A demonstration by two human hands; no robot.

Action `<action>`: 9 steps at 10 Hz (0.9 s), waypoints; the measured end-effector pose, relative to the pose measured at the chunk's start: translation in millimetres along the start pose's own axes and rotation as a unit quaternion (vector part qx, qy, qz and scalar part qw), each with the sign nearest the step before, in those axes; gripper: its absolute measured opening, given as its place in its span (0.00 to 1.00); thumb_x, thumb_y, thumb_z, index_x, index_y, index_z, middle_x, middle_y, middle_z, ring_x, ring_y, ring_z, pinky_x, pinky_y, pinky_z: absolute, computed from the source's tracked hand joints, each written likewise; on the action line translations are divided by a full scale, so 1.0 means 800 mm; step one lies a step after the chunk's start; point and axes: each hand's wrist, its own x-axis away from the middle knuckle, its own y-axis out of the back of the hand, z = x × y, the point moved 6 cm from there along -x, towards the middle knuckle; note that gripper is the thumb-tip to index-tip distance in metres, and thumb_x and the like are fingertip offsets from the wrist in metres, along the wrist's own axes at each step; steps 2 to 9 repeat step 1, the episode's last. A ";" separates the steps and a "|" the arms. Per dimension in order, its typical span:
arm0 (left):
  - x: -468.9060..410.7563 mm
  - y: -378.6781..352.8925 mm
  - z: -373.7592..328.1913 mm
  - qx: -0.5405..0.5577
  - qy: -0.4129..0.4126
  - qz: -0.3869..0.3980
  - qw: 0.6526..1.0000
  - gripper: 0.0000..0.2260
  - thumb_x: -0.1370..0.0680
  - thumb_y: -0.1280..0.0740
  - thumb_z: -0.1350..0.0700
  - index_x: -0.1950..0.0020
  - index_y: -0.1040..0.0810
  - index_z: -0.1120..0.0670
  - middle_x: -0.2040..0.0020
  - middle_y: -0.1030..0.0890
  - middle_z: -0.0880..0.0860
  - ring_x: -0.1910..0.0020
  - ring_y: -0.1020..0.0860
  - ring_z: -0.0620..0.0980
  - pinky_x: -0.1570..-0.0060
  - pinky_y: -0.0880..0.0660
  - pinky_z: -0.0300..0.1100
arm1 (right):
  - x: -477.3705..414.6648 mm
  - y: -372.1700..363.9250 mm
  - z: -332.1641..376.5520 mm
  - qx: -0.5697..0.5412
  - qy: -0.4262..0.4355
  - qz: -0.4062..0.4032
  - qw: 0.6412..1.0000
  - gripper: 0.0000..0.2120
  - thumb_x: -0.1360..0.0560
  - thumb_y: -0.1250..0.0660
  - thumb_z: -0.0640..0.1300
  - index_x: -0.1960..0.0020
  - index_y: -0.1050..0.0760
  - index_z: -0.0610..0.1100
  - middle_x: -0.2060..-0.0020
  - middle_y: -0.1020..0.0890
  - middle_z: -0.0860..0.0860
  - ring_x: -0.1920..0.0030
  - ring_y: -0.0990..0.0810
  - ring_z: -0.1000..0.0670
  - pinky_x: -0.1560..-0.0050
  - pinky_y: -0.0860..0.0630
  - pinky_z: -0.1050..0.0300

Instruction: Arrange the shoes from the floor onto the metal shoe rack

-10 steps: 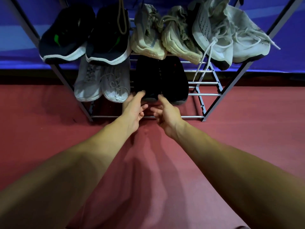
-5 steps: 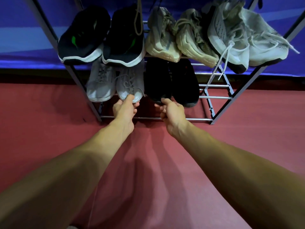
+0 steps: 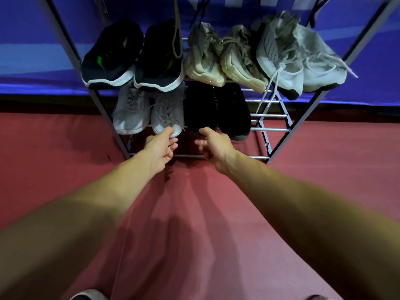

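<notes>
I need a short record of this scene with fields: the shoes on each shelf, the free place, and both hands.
upper shelf: black pair, beige pair, white pair
lower shelf: grey pair, black pair
free place: right end of lower shelf
left hand: open, fingertips at the toe of the right grey shoe
right hand: open, at the toe of the lower black pair
floor: red, no loose shoes seen

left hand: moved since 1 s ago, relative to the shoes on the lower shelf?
Yes. The left hand went leftward along the lower shelf: it was at the black shoe and now touches the toe of the grey sneaker beside it.
</notes>
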 end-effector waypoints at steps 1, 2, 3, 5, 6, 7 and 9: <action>0.029 0.008 -0.009 -0.016 0.007 0.020 1.000 0.08 0.23 0.30 0.49 0.50 0.24 0.52 0.53 0.17 0.50 0.60 0.21 0.45 0.68 0.33 0.36 | 0.029 0.005 0.014 -0.006 0.017 0.004 1.000 0.06 0.23 0.35 0.45 0.53 0.25 0.42 0.62 0.18 0.46 0.72 0.27 0.53 0.73 0.38 0.62; 0.029 0.008 -0.009 -0.016 0.007 0.020 1.000 0.08 0.23 0.30 0.49 0.50 0.24 0.52 0.53 0.17 0.50 0.60 0.21 0.45 0.68 0.33 0.36 | 0.029 0.005 0.014 -0.006 0.017 0.004 1.000 0.06 0.23 0.35 0.45 0.53 0.25 0.42 0.62 0.18 0.46 0.72 0.27 0.53 0.73 0.38 0.62; 0.029 0.008 -0.009 -0.016 0.007 0.020 1.000 0.08 0.23 0.30 0.49 0.50 0.24 0.52 0.53 0.17 0.50 0.60 0.21 0.45 0.68 0.33 0.36 | 0.029 0.005 0.014 -0.006 0.017 0.004 1.000 0.06 0.23 0.35 0.45 0.53 0.25 0.42 0.62 0.18 0.46 0.72 0.27 0.53 0.73 0.38 0.62; 0.029 0.008 -0.009 -0.016 0.007 0.020 1.000 0.08 0.23 0.30 0.49 0.50 0.24 0.52 0.53 0.17 0.50 0.60 0.21 0.45 0.68 0.33 0.36 | 0.029 0.005 0.014 -0.006 0.017 0.004 1.000 0.06 0.23 0.35 0.45 0.53 0.25 0.42 0.62 0.18 0.46 0.72 0.27 0.53 0.73 0.38 0.62; 0.029 0.008 -0.009 -0.016 0.007 0.020 1.000 0.08 0.23 0.30 0.49 0.50 0.24 0.52 0.53 0.17 0.50 0.60 0.21 0.45 0.68 0.33 0.36 | 0.029 0.005 0.014 -0.006 0.017 0.004 1.000 0.06 0.23 0.35 0.45 0.53 0.25 0.42 0.62 0.18 0.46 0.72 0.27 0.53 0.73 0.38 0.62; 0.029 0.008 -0.009 -0.016 0.007 0.020 1.000 0.08 0.23 0.30 0.49 0.50 0.24 0.52 0.53 0.17 0.50 0.60 0.21 0.45 0.68 0.33 0.36 | 0.029 0.005 0.014 -0.006 0.017 0.004 1.000 0.06 0.23 0.35 0.45 0.53 0.25 0.42 0.62 0.18 0.46 0.72 0.27 0.53 0.73 0.38 0.62; 0.029 0.008 -0.009 -0.016 0.007 0.020 1.000 0.08 0.23 0.30 0.49 0.50 0.24 0.52 0.53 0.17 0.50 0.60 0.21 0.45 0.68 0.33 0.36 | 0.029 0.005 0.014 -0.006 0.017 0.004 1.000 0.06 0.23 0.35 0.45 0.53 0.25 0.42 0.62 0.18 0.46 0.72 0.27 0.53 0.73 0.38 0.62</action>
